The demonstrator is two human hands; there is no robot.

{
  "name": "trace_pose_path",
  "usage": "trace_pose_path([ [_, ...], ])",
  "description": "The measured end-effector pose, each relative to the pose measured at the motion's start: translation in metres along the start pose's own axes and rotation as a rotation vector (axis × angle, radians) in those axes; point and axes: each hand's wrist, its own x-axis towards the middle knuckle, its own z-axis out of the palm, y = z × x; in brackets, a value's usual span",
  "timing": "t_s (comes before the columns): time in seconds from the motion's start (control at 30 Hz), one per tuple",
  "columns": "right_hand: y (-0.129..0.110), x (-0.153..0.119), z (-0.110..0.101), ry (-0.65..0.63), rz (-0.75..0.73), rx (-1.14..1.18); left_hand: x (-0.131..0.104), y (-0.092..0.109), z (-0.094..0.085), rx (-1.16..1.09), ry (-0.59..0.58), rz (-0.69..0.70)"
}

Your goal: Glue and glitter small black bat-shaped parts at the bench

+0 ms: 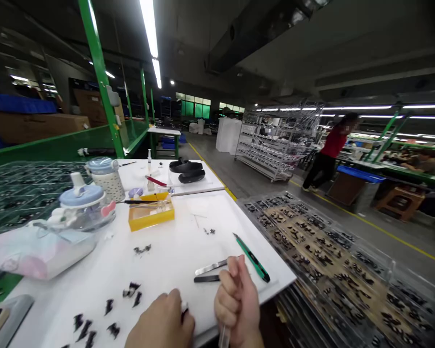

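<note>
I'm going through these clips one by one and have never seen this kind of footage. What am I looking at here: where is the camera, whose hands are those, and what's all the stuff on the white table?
There is no machine here. The one picture comes from a camera worn on a person's head, looking forward and down, so the two bare hands at the bottom edge are the wearer's own.

The right hand is closed in a fist around a thin tool whose silvery end pokes out to the left. The left hand rests on the white table and seems to pinch something small; what it is cannot be told.

On the table lie small dark tufts, a green utility knife, a flat dark strip, a yellow tray and two lidded bottles. To the right are clear trays filled with more dark pieces. A person in red stands farther off.
</note>
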Motion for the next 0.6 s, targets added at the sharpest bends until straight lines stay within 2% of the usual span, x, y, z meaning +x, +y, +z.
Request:
trace_pose_path([
  [0.1,-0.009,-0.012,0.006,0.041,-0.055,0.011,-0.01,0.004,-0.005,-0.048,0.024,0.02],
  [0.23,-0.023,-0.022,0.016,0.164,-0.206,0.008,-0.019,-0.014,-0.014,-0.08,-0.028,0.053],
  [0.33,-0.029,-0.023,0.024,0.253,-0.307,-0.052,-0.021,-0.025,-0.017,-0.109,-0.044,0.148],
  [0.5,-0.023,-0.014,0.028,0.422,-0.44,-0.23,-0.014,-0.028,-0.012,-0.134,-0.062,0.333],
  [0.6,-0.015,-0.006,0.026,0.467,-0.504,-0.235,-0.01,-0.027,-0.008,-0.14,-0.054,0.365],
])
